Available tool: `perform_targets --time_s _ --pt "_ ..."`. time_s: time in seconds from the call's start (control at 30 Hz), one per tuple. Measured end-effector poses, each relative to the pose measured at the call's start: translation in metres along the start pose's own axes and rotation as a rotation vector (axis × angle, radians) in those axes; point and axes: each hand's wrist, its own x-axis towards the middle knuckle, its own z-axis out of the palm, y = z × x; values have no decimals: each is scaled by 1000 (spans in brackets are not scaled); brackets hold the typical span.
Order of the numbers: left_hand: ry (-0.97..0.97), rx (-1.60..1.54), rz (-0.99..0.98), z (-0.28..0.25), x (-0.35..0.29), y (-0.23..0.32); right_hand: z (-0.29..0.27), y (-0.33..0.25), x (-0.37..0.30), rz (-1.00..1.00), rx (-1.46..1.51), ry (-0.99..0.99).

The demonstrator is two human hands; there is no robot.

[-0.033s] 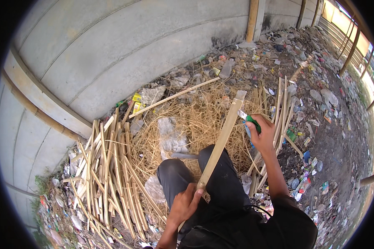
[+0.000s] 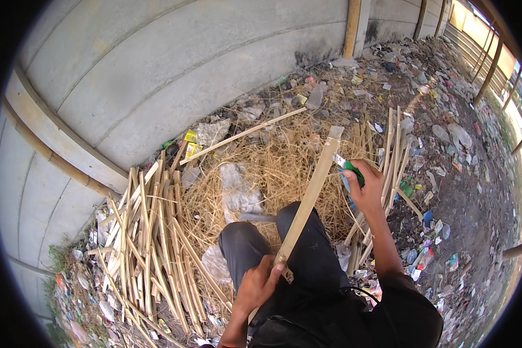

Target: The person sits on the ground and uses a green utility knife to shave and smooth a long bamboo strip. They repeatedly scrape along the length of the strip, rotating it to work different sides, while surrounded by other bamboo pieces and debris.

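My left hand point(image 2: 262, 283) is closed around the lower end of a flat bamboo strip point(image 2: 308, 200), its thumb lying on the face. The strip slants up and away to the right, passing over my right thigh. In my right hand point(image 2: 366, 188) is a green-handled knife point(image 2: 354, 172), gripped with the fingers wrapped round the handle. Its short pale blade lies at the strip's right edge, near the far end; whether it touches cannot be made out. Thin bamboo shavings point(image 2: 293, 156) cover the ground beyond my knees.
A large pile of bamboo strips point(image 2: 151, 249) lies to my left, and a smaller bundle point(image 2: 393, 151) to the right. One lone strip point(image 2: 243, 137) rests across the shavings near a stone point(image 2: 213, 133). A concrete wall point(image 2: 214, 52) stands ahead; litter point(image 2: 441, 136) spreads over the ground.
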Motion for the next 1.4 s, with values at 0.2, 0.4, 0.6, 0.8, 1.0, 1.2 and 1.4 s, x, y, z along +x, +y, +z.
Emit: perform_targets --time_s 0.2,0.4,0.6,0.8,1.0,1.2,1.4 --pt "106 -117 147 13 13 9 -4 -4 2 16 13 -31" --pt "176 -280 267 30 42 10 -8 -7 5 15 13 -50" --pt "160 -294 244 30 38 7 -10 -11 6 -3 43 -102" --pt "39 -359 118 22 27 10 -6 -2 11 -95 17 -97" --pt "0 -360 152 22 22 6 1 7 13 -127 -3 -107" --pt "-41 -392 112 21 19 3 4 12 11 -127 -20 -99" --pt "-114 -438 41 13 1 -16 -32 59 40 231 -200 102"
